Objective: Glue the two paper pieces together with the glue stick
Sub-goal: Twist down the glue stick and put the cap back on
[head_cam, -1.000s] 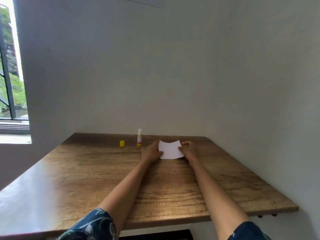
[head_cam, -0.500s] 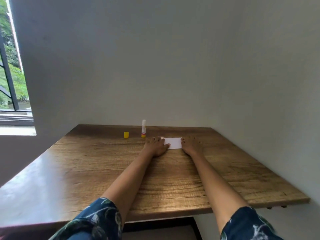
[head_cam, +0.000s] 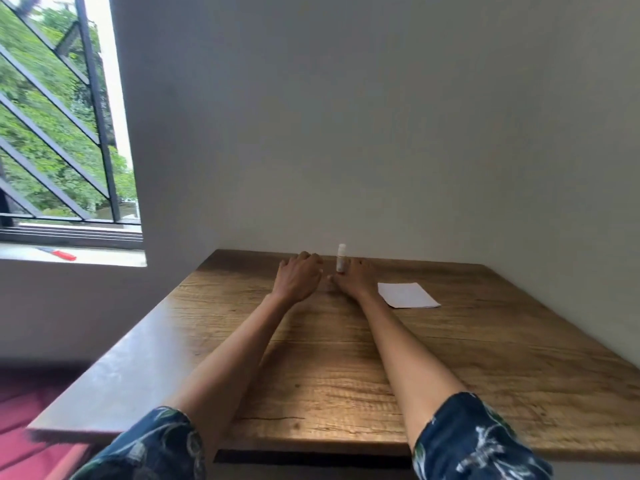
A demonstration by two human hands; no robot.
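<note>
Wood-grain table [head_cam: 329, 358], brown, fills the lower half of my head view, its far edge against a plain pale wall [head_cam: 381, 133].

Item: glue stick [head_cam: 341, 258]. White barrel, standing upright near the far edge of the table, uncapped as far as I can tell; the base shows a reddish band. It stands between my two hands.

Item: paper [head_cam: 407, 295]. White sheet lying flat on the table, to the right of both hands and apart from them. I see one outline only; whether it is two pieces stacked I cannot tell.

Item: left hand [head_cam: 298, 277]. Palm down, fingers curled over something at the far side, just left of the glue stick. The yellow cap is not visible to me; whether this hand is closed on anything I cannot tell.

Item: right hand [head_cam: 355, 278]. Palm down on the table, fingers reaching forward to the base of the glue stick, touching or very nearly so. The fingers lie loosely spread, not wrapped round the barrel; I read it as not yet gripping.

Item: sleeves, dark blue with a pale leaf print, one [head_cam: 149, 448] at lower left and one [head_cam: 474, 441] at lower right.

Item: window [head_cam: 59, 116] at upper left, dark diagonal bars, green foliage beyond. On its sill [head_cam: 86, 258] lies a small red object [head_cam: 62, 253], blurred.
</note>
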